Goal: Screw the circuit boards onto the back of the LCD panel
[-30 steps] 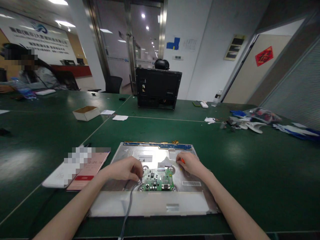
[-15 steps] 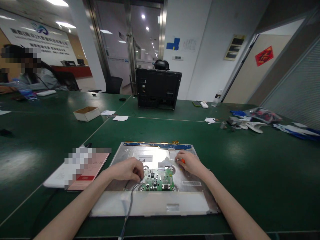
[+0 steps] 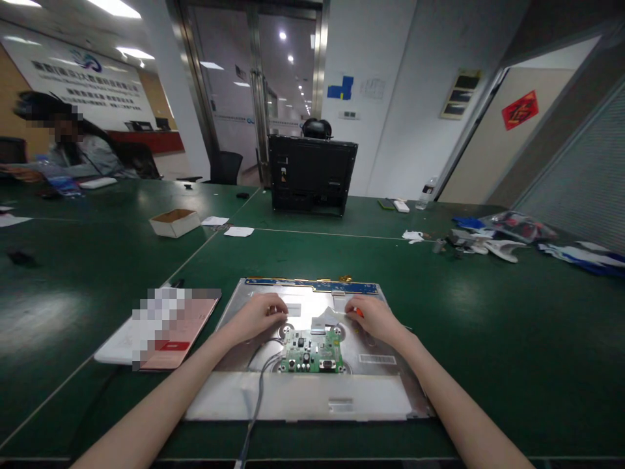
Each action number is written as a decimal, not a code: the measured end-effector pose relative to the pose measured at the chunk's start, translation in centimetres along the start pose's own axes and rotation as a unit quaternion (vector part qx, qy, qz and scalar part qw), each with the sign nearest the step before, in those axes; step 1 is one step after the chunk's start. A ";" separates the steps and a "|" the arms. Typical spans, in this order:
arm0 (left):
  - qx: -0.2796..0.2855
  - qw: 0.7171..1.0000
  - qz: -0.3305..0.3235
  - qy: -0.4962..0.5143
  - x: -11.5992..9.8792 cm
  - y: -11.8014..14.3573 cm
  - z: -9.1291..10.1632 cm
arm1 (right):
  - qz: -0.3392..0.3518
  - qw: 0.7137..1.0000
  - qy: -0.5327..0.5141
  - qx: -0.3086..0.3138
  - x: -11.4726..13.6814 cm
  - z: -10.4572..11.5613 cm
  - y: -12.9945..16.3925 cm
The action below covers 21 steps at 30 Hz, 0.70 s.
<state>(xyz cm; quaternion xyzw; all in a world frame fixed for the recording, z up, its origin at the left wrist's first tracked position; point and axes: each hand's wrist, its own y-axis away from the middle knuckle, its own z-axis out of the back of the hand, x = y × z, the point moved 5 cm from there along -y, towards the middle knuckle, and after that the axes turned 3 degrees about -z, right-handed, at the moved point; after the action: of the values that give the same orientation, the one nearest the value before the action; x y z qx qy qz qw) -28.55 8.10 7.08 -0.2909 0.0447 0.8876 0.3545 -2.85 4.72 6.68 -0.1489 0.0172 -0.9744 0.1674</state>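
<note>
A bare metal display panel [image 3: 385, 397] lies flat in front of me, with a green circuit board [image 3: 312, 352] on its middle. My left hand [image 3: 263, 314] is over the panel above the board's upper left corner, fingers loosely bent, the thumb a little apart, nothing visible in them. Grey cables [image 3: 260, 391] run from the board's left side to the table's near edge. My right hand [image 3: 368, 316] is closed around a small orange object [image 3: 360, 312], mostly hidden by the fingers. White tape with a flat ribbon [image 3: 325, 320] lies between the hands.
A pink booklet and white papers [image 3: 195, 326] lie left of the panel. Farther back are an open box [image 3: 176, 223], a black monitor casing [image 3: 312, 176] and assorted parts with plastic bags [image 3: 488, 241]. A person [image 3: 73, 143] sits at the far left.
My left hand has lifted off the cable connector at the board's left edge and moved up and slightly right, its fingers loosening. My right hand stays nearly in place with the orange object.
</note>
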 end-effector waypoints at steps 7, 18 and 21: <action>-0.038 0.998 -0.016 -0.050 1.1 -0.3 -0.9 | 0.079 0.996 0.038 0.023 5.6 0.2 -2.8; -0.031 0.997 -0.008 -0.067 0.7 0.0 -0.5 | 0.139 0.985 0.070 0.078 11.9 -3.4 -8.2; -0.037 0.997 -0.001 -0.066 0.6 0.1 -0.2 | 0.134 0.986 0.064 0.071 11.4 -2.7 -7.4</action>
<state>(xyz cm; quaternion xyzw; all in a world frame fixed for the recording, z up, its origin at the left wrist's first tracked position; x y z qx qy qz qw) -28.86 8.31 6.61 -0.2449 -0.0117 0.9055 0.3464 -16.29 7.91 7.95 -0.0703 -0.0210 -0.9494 0.3052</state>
